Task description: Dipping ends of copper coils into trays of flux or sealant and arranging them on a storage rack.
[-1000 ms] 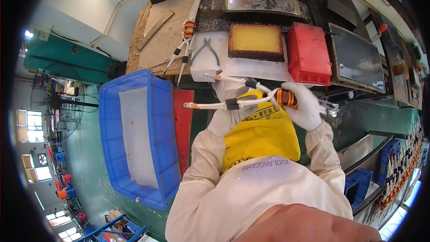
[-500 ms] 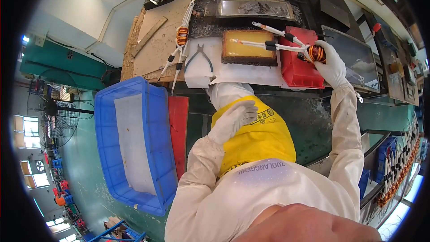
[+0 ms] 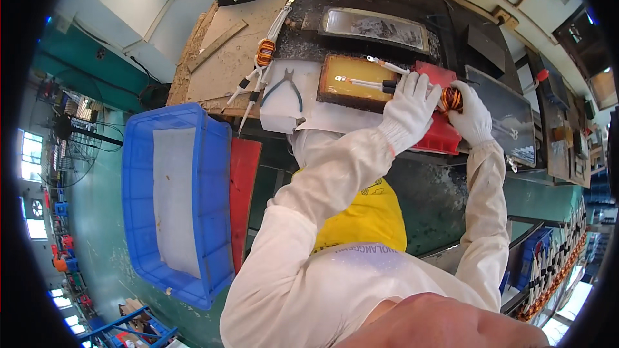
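Coil (image 3: 451, 99) between both hands, leads pointing left

Position: copper-coloured wound coil sits right of centre, upper half of frame, above the red box (image 3: 438, 143). It lies to the right of the left hand (image 3: 411, 108) and to the left of the right hand (image 3: 472, 118); the right appears nearer to the winding.

Hands: right hand is curled around the coil's right side, apparently pinching the winding between thumb and fingers. Left hand lies across the white leads (image 3: 364, 83), fingers together and bent; cannot tell whether it grips them, as the fingertips are hidden.

Orientation: long axis of coil plus leads runs right to left, rising slightly leftward. Lug ends point toward the upper left, the lower leads reaching over the yellow slab (image 3: 345, 67). Dark bands mark these leads just beside the left hand.
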Demonstrator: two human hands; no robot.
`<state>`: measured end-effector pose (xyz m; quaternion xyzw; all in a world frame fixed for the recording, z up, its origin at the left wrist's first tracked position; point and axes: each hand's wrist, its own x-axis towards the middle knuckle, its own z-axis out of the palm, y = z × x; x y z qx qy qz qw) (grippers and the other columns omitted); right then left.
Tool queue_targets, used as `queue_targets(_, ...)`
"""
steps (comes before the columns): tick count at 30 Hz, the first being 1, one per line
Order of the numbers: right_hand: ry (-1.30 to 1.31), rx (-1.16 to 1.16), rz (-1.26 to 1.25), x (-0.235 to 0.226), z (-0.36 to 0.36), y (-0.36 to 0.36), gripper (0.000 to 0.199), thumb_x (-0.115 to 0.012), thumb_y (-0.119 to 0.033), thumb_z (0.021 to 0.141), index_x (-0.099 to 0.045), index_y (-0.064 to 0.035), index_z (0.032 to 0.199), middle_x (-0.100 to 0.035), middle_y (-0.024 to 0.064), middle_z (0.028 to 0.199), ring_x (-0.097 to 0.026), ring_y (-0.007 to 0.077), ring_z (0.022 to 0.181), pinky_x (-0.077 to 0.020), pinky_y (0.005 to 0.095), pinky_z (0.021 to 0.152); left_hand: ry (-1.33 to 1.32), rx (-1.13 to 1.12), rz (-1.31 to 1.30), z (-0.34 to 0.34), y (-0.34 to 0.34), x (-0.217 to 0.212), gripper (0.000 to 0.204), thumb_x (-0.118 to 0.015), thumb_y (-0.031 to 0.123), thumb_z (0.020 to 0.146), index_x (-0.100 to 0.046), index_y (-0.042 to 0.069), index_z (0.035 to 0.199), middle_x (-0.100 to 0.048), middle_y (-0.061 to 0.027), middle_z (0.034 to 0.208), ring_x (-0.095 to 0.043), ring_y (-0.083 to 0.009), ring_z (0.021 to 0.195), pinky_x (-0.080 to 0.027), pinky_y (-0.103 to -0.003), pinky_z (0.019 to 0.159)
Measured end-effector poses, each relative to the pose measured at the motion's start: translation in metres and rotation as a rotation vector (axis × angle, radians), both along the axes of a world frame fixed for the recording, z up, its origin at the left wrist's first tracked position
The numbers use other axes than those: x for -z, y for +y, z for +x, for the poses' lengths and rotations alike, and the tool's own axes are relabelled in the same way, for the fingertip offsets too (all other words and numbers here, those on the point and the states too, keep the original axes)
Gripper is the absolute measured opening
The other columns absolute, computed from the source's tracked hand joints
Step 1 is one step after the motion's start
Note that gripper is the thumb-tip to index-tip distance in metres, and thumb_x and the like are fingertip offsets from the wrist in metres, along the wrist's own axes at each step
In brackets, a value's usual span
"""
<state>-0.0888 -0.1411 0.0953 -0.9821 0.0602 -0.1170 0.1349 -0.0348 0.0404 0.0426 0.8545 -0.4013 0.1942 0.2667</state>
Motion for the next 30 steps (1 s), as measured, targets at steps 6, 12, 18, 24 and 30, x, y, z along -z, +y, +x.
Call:
queue_targets(6,0.004,0.014,0.001,0.001,0.002,0.004,0.053,-0.068,-0.010,0.075,-0.054,-0.0190,0.125,-0.063,0.0113,0.114,-0.062,0.0362,0.107,-0.0519,0.0451,0.086,-0.202,-0.169,-0.039,0.036,-0.027,0.037,0.015,-0.058,0.019,0.086,-0.056,0.007,0.096,-0.056,-0.0095,0.093,-0.060,-0.0264,0.090,-0.049,-0.037,0.078)
queue_targets(12,-0.045,0.028,-0.038,0.009,0.002,-0.001,0.054,-0.069,-0.010,0.074,-0.054,-0.0191,0.124,-0.063,0.0105,0.112,-0.063,0.0351,0.105,-0.0523,0.0449,0.085,-0.128,-0.150,-0.004,0.038,-0.033,0.041,0.016,-0.059,0.016,0.083,-0.057,0.008,0.097,-0.057,-0.0106,0.093,-0.060,-0.0269,0.091,-0.050,-0.037,0.081)
queue_targets(18,-0.060,0.025,-0.038,0.011,0.005,0.000,0.054,-0.069,-0.009,0.073,-0.054,-0.0191,0.124,-0.063,0.0099,0.112,-0.063,0.0347,0.105,-0.0526,0.0443,0.083,-0.119,-0.142,-0.035,0.040,-0.031,0.044,0.014,-0.059,0.015,0.083,-0.056,0.009,0.095,-0.057,-0.0091,0.093,-0.061,-0.0254,0.091,-0.051,-0.036,0.083)
queue_targets(24,-0.027,0.036,-0.020,0.013,0.005,-0.002,0.056,-0.067,-0.009,0.074,-0.053,-0.0198,0.127,-0.062,0.0089,0.116,-0.062,0.0353,0.108,-0.0517,0.0421,0.088,-0.081,-0.117,-0.049,0.041,-0.028,0.042,0.013,-0.059,0.019,0.087,-0.056,0.011,0.096,-0.055,-0.0077,0.092,-0.062,-0.0251,0.090,-0.053,-0.037,0.080)
queue_targets(30,-0.036,0.042,-0.028,0.010,0.004,0.001,0.054,-0.069,-0.009,0.073,-0.054,-0.0191,0.124,-0.063,0.0104,0.111,-0.063,0.0353,0.105,-0.0524,0.0448,0.084,-0.042,-0.129,-0.067,0.037,-0.025,0.040,0.014,-0.059,0.020,0.088,-0.056,0.011,0.098,-0.056,-0.0082,0.093,-0.063,-0.0267,0.091,-0.054,-0.038,0.077)
